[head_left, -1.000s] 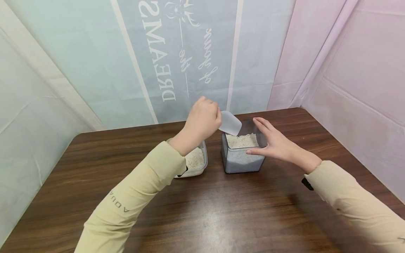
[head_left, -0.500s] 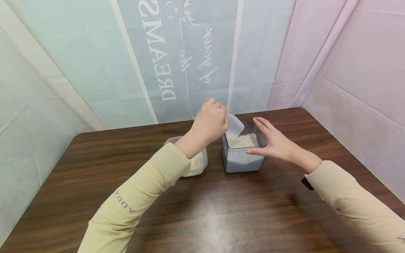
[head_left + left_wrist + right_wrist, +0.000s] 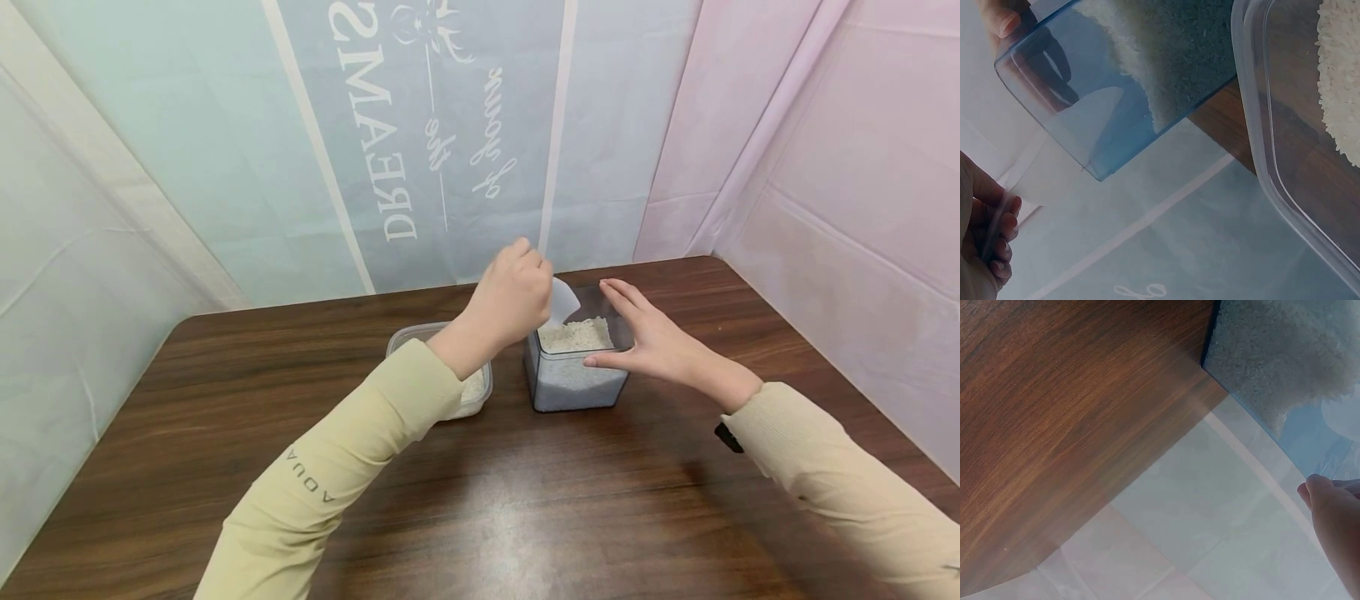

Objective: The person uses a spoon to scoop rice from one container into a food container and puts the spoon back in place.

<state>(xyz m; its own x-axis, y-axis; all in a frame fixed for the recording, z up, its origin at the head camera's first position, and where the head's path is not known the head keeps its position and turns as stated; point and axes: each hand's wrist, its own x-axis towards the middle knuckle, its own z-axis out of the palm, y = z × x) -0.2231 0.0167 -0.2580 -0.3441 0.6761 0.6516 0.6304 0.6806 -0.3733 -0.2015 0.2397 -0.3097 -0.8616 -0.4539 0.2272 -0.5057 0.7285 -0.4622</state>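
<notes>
My left hand point(image 3: 513, 300) grips a translucent white scoop point(image 3: 562, 302) and holds it tilted over the back left corner of a blue-tinted square container point(image 3: 573, 379). White rice point(image 3: 573, 335) fills part of the container. My right hand point(image 3: 660, 342) rests against the container's right side with straight fingers, thumb at the front rim. In the left wrist view the container point(image 3: 1116, 94) shows from the side, with the scoop point(image 3: 1041, 181) beside my fingers point(image 3: 985, 250). The right wrist view shows the container point(image 3: 1285, 381) and one fingertip point(image 3: 1335, 519).
A low clear tub point(image 3: 405, 337) holding rice point(image 3: 472, 387) stands just left of the square container, partly hidden by my left forearm. Both sit on a dark wooden table point(image 3: 525, 500). Plastic sheeting walls off the back and both sides.
My left hand has moved right and a little down with the scoop, bringing it closer over the square container. The right hand and both containers have stayed put.
</notes>
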